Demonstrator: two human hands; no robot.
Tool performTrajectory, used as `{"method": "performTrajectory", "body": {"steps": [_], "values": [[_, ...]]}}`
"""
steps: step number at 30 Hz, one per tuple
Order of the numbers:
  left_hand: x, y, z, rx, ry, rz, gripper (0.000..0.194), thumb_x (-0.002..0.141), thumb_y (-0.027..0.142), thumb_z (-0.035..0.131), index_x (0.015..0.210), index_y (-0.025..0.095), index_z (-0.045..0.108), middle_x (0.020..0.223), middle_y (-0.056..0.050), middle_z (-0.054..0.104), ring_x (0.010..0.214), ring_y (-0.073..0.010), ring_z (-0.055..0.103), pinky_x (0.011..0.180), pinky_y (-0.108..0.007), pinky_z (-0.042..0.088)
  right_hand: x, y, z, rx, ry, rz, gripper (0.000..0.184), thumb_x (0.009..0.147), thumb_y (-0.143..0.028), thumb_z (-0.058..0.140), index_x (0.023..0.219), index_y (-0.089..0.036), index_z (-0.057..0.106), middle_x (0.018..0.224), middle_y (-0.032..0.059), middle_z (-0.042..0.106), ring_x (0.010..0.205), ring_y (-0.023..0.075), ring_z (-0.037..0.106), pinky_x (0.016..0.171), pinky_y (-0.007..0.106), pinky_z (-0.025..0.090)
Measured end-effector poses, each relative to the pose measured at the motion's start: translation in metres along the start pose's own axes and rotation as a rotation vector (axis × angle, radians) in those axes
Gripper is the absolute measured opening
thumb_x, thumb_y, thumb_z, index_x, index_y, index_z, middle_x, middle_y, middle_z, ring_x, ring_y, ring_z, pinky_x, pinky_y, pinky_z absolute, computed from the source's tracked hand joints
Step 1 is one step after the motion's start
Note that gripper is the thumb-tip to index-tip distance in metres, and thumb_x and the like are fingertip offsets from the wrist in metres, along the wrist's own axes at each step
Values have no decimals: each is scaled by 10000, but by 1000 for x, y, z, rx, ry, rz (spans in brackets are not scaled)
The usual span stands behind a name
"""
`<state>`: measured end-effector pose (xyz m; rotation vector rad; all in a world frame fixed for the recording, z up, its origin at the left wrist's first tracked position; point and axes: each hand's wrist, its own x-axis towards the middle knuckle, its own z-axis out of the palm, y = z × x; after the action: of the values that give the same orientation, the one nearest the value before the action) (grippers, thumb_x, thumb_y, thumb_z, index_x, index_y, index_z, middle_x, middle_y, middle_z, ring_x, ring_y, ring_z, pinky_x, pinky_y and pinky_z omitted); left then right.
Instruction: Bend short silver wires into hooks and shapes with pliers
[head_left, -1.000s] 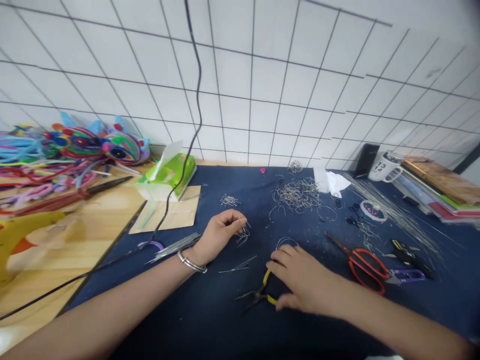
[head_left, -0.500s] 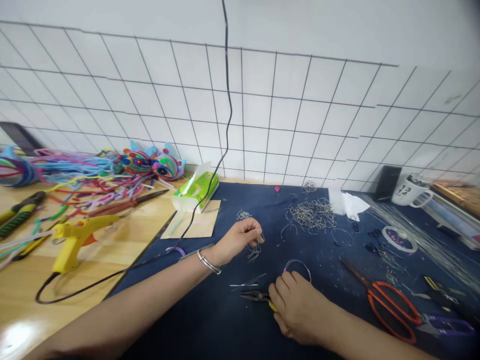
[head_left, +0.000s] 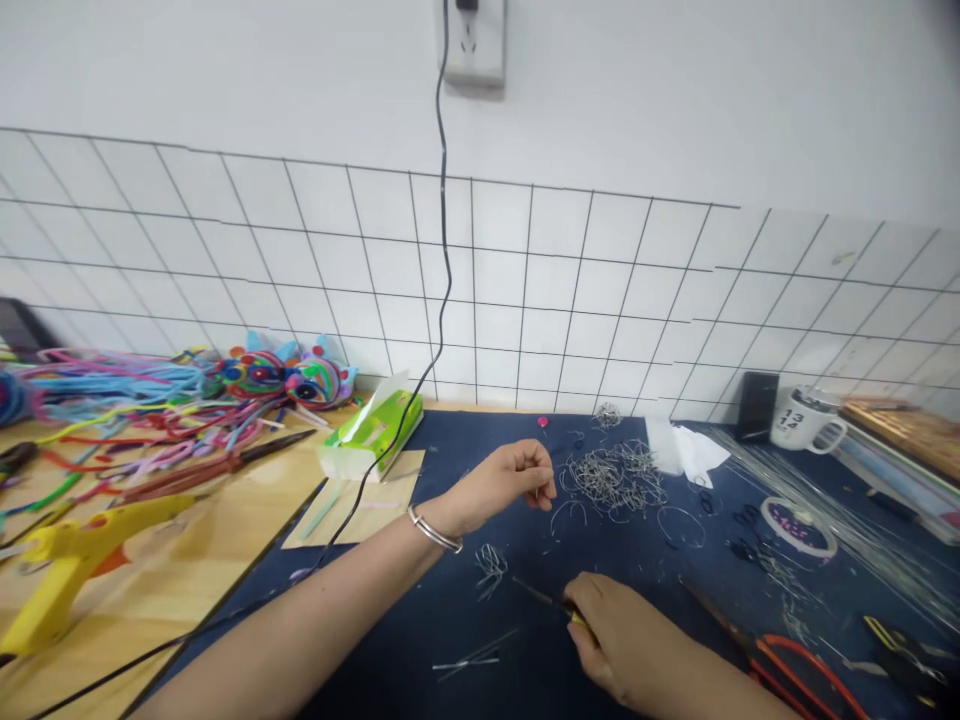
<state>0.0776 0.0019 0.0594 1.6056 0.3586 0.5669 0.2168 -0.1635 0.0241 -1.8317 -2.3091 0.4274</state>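
My left hand point(head_left: 510, 480), with a silver bangle at the wrist, hovers beside a tangled pile of bent wire pieces point(head_left: 616, 474). Its fingertips are pinched together; what lies between them, if anything, I cannot make out. My right hand point(head_left: 626, 635) is closed around a pair of pliers point(head_left: 547, 600), whose dark jaws point left and whose yellow grip shows a little. Between the hands lies a small clump of bent wires point(head_left: 491, 568) on the dark blue cloth. A few straight wire pieces point(head_left: 474, 660) rest nearer to me.
Orange-handled scissors point(head_left: 802, 670) lie right, near a white ring-shaped dish point(head_left: 799, 528) and long wires point(head_left: 847, 520). A mug point(head_left: 802, 420) stands at the back. Leftward are a green tissue pack point(head_left: 375, 435), a yellow glue gun point(head_left: 75, 560) and a hanging black cable point(head_left: 444, 200).
The view has tilted upward. My left hand has moved right, off the small wire clump and toward the large pile. My right hand still holds the pliers; the wire loop behind it is out of sight.
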Motion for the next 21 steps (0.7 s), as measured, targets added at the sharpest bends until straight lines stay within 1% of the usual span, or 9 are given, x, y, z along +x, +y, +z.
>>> {"method": "performTrajectory", "body": {"steps": [3,5,6,7,9,11,13,16,21], "values": [[4,-8,-8,-82,9,-37,144,794,280,505,779,139,480,720,-31,601,591,-97,569,550,-216,409,7,13,-2,157,62,9,125,854,-200,355,851,-187,480,783,17,544,686,121,504,625,238,404],[4,-14,-12,-120,17,-86,159,782,294,523,780,140,486,709,-29,603,560,-86,554,524,-203,394,12,27,2,148,166,30,154,869,-287,374,853,-187,489,775,19,531,690,126,497,621,241,405],[4,-17,-13,-134,18,-110,165,774,299,532,781,140,490,704,-28,604,547,-81,548,511,-196,386,13,34,5,97,238,33,185,859,-340,404,874,-181,499,790,30,526,714,137,495,635,254,409],[3,-20,-14,-146,15,-131,169,768,303,540,782,140,495,703,-28,605,539,-78,543,502,-192,380,14,41,8,25,326,24,239,840,-381,439,941,-174,502,831,49,524,760,154,493,665,273,412],[2,-24,-12,-170,0,-161,172,757,303,553,781,141,501,700,-29,607,532,-77,541,496,-190,379,14,53,12,-177,492,2,347,797,-430,497,1020,-163,506,894,82,516,832,193,474,716,321,406],[1,-25,-9,-193,-20,-188,171,753,300,559,782,141,506,693,-30,608,529,-79,542,504,-196,389,12,60,12,-364,573,-20,366,778,-421,530,1038,-164,520,886,84,518,809,197,461,708,333,400],[-1,-26,-6,-207,-31,-215,170,751,298,563,784,139,510,681,-31,607,521,-80,542,511,-201,395,10,62,10,-502,639,-56,365,768,-401,552,1043,-161,530,874,84,523,791,195,457,696,333,399],[-3,-26,-2,-217,-32,-244,166,745,289,572,783,136,521,667,-31,603,514,-78,540,509,-199,394,7,63,6,-643,717,-107,378,754,-385,577,1054,-160,532,878,87,528,816,204,461,713,345,401],[-7,-26,1,-240,-58,-275,160,728,276,589,776,133,537,668,-28,599,521,-77,544,515,-199,406,6,62,4,-769,776,-168,405,741,-396,592,1073,-174,528,878,81,533,845,214,467,736,364,399]]}}
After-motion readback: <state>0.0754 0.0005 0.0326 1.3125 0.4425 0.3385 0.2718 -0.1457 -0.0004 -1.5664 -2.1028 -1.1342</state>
